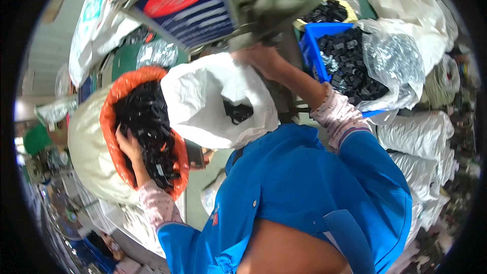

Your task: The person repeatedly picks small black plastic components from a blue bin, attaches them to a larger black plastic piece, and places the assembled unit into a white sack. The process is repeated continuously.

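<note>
Left edge: a pale sack stands upright, its mouth lined with an orange bag rolled back over the rim. The orange bag is filled with black plastic parts, a tangled heap reaching the rim.

Left hand: reaches into the orange bag from below, palm down on the black parts, fingers spread and partly sunk among them. Whether it grips any cannot be told. A pink patterned cuff shows at the wrist, with a blue sleeve below.

Centre: a white plastic bag sits just beside the orange bag, touching it, mouth open to the right. A small cluster of black pieces lies inside it, low in the opening.

Right hand: at the top edge of the white bag, fingers closed on the rim and holding the mouth up. A pink cuff sits on the forearm.

Lower centre: the person's blue jacket fills the foreground.

Upper centre: a dark blue panel with a red oval leans behind the bags.

Right: a blue crate holds black blocky parts, with a clear plastic bag draped over its right side. White sacks are stacked further right, well apart from both hands.
</note>
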A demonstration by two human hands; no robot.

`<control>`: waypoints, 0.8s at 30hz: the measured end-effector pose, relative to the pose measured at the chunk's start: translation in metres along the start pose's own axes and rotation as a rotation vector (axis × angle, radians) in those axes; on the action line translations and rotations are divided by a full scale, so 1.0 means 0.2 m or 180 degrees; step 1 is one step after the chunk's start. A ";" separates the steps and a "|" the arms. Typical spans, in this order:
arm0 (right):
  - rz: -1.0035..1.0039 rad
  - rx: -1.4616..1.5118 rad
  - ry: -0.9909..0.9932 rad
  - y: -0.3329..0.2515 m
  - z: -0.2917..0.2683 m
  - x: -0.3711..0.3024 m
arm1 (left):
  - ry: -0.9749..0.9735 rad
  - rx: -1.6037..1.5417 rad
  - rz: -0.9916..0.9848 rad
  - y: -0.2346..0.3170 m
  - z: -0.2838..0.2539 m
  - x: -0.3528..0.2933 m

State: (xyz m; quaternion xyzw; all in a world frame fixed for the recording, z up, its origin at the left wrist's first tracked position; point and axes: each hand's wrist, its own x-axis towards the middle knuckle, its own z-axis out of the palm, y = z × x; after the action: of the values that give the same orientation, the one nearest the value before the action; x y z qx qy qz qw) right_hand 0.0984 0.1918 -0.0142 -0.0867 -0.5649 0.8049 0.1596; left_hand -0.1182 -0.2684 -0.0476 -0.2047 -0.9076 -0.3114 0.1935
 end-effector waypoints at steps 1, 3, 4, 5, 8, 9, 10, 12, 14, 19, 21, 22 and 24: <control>0.0002 0.0168 -0.0168 -0.01 0.01 0.01 | 0.0310 -0.0176 -0.0026 -0.03 -0.02 0.00; 0.0514 0.0296 -0.0188 0.02 0.02 0.02 | 0.0793 -0.0396 0.0113 -0.09 -0.08 0.04; 0.0800 0.0214 0.0135 -0.02 0.03 -0.01 | 0.0817 -0.0372 0.0063 -0.05 -0.09 0.05; 0.0699 0.0395 -0.0091 0.06 -0.01 0.01 | 0.0846 -0.0340 0.0011 -0.01 -0.11 0.07; 0.0610 0.0822 0.0252 0.10 0.02 -0.02 | 0.1298 -0.0764 -0.0194 0.26 -0.06 0.08; 0.0239 0.0821 0.0268 0.12 0.06 -0.04 | 0.1383 -0.1251 -0.0545 0.35 -0.08 0.08; -0.0052 -0.0060 0.0441 0.18 0.08 -0.04 | 0.1138 -0.2251 -0.0707 0.47 -0.04 0.07; -0.1316 -0.1843 0.0687 0.21 0.07 -0.10 | 0.0164 -0.3928 -0.1106 0.63 0.02 0.00; -0.1613 -0.2405 0.0568 0.24 0.01 -0.17 | -0.1023 -0.5683 -0.1517 0.86 0.16 -0.11; -0.1537 -0.3110 0.0661 0.04 -0.37 -0.71 | -0.1882 -0.5912 -0.2547 1.34 0.48 -0.47; -0.0873 -0.3761 0.0832 0.00 -0.71 -0.94 | -0.2007 -0.5474 -0.2892 1.54 0.54 -0.60; -0.0183 -0.4111 0.0984 -0.06 -0.83 -1.02 | -0.2185 -0.5221 -0.2819 1.63 0.57 -0.65; 0.0973 -0.4586 0.0877 -0.20 -0.97 -1.13 | -0.2462 -0.4595 -0.2745 1.80 0.63 -0.73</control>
State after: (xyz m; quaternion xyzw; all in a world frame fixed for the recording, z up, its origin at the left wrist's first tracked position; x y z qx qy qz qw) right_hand 0.3786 0.2942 -0.0525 -0.3473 -0.9087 0.2307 0.0191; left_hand 0.1523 0.0360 -0.0351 -0.0099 -0.4927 -0.7565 -0.4300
